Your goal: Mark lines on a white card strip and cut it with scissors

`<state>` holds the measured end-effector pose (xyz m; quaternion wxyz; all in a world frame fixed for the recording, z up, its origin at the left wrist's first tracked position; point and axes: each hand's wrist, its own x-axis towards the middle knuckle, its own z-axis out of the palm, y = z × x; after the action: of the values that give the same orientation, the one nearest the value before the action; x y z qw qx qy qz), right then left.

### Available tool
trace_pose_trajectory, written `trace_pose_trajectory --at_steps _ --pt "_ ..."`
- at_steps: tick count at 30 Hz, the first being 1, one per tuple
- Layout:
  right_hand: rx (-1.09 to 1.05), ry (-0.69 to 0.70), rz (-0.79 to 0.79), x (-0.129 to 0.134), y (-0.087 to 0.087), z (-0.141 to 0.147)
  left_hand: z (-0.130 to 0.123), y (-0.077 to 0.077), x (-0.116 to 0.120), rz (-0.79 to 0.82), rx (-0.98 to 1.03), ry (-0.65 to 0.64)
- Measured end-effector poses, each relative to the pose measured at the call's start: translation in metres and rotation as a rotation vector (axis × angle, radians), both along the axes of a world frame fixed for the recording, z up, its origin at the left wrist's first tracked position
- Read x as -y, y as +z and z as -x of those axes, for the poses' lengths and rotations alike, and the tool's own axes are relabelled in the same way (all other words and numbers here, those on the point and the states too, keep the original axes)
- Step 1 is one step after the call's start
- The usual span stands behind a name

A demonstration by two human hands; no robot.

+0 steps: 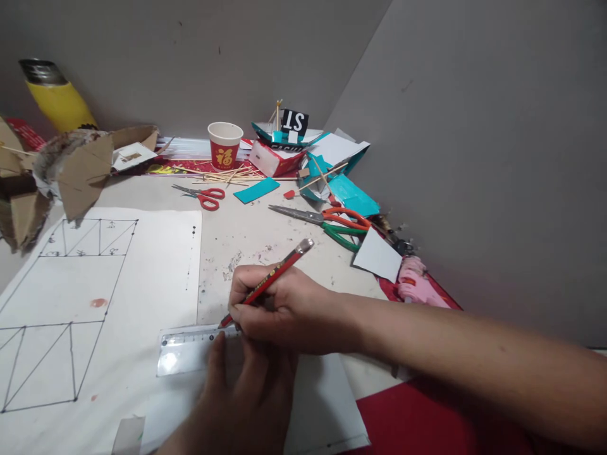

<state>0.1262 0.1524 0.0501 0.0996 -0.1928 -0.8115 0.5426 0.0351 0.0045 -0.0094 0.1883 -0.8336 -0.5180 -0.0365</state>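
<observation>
A red and black pencil [272, 277] is gripped in my right hand [289, 306], its tip down at the upper edge of a clear ruler [183, 354]. My left hand [246, 392] presses on the ruler from below with fingers apart, partly under my right hand. Beneath the ruler lies a white sheet [317, 404]. To the left is a large paper [156, 272] with a drawn frame of lines and diagonals.
Small red-handled scissors [208, 197], a teal strip [257, 190] and large scissors [327, 221] lie beyond my hands. Further back stand a paper cup [224, 148], thin sticks and teal paper models. Cardboard pieces [90, 170] and a yellow bottle [59, 101] are back left; a pink glue gun [420, 284] is right.
</observation>
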Motion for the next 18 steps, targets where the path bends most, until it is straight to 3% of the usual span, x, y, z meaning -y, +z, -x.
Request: trace_pose_trajectory --at_steps 11,18 --pt "0.098 -0.023 0.038 -0.006 0.008 -0.014 0.001 -0.006 0.000 -0.028 0.017 -0.007" --pt "0.145 -0.050 -0.015 -0.006 0.009 -0.023 0.002 0.000 -0.002 -0.058 0.026 -0.014"
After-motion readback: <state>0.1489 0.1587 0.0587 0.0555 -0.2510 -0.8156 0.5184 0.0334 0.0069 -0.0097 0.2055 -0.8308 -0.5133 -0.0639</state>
